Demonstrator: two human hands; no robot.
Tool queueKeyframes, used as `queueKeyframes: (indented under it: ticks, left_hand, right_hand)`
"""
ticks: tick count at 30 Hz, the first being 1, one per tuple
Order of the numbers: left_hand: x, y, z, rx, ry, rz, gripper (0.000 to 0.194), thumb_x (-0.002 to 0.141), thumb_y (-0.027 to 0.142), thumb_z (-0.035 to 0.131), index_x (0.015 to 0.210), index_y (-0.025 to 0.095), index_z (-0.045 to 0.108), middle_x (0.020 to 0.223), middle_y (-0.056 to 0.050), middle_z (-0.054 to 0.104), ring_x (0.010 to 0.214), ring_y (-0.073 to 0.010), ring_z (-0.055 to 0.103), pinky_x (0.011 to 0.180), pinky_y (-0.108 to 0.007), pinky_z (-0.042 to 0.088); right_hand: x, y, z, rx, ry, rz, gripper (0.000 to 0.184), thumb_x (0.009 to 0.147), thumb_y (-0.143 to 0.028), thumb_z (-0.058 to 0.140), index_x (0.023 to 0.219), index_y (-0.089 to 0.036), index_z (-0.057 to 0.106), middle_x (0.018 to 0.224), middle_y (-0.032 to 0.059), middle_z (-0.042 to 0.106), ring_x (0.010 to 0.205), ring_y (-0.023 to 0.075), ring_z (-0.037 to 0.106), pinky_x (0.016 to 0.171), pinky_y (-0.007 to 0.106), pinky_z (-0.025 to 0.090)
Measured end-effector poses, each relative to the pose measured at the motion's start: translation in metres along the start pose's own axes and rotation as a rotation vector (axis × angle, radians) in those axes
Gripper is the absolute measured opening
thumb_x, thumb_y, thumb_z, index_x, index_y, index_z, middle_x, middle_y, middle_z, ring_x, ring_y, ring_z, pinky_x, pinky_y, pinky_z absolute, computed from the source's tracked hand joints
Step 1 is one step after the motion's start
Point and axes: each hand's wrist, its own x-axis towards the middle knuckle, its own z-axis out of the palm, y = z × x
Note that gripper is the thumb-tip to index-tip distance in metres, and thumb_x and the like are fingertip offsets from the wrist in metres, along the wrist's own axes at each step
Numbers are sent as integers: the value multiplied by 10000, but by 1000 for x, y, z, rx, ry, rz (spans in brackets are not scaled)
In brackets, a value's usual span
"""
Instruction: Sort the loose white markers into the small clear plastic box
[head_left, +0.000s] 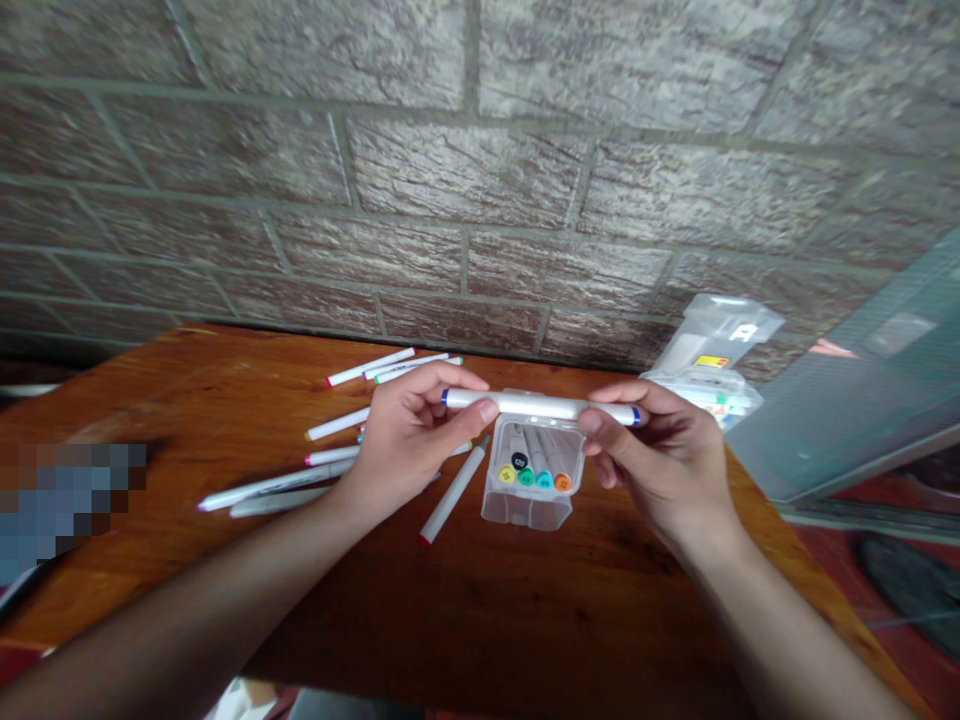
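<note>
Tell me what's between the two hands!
In the head view, a white, blue-ended cylindrical marker spans from left hand to right hand. Below it in the picture sits a clear plastic box holding markers.

A wall of rough-faced blocks (465, 170) with grey mortar joints rises behind the brown wooden worktop (637, 600). Right of it stands a greyish panel (885, 370); below, a dark, blurred object (907, 585) rests on reddish floor (832, 560).

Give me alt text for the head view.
The left hand and right hand hold a white, blue-ended marker between them; just below it in view, a clear case holds more markers on a wooden table. Loose markers lie left, another clear case sits right, before a block wall.
</note>
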Motion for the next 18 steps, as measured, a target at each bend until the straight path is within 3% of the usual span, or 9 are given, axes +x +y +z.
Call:
queueKeyframes:
  ticks: [7,12,18]
  left_hand:
    - [1,1,1,2,38,45,182,844,302,904,903,185,778,687,12,682,571,-105,580,509,-216,436]
    - [1,1,0,12,43,64,151,846,299,904,900,191,812,724,-12,708,629,-124,617,518,-223,434]
    - [0,1,-2,-38,38,-10,176,874,352,884,941,201,824,620,16,638,492,-91,498,438,-219,351]
  right_hand:
    - [1,0,0,-29,18,-62,161,813,-254,956,918,-220,838,666,1,782,377,78,576,362,183,447]
    - [1,0,-1,-15,37,-14,169,832,-309,943,940,-223,846,655,0,771,371,82,556,355,192,447]
    - [2,-2,0,23,37,26,193,830,-356,935,935,-220,847,659,12,779,355,82,529,345,203,447]
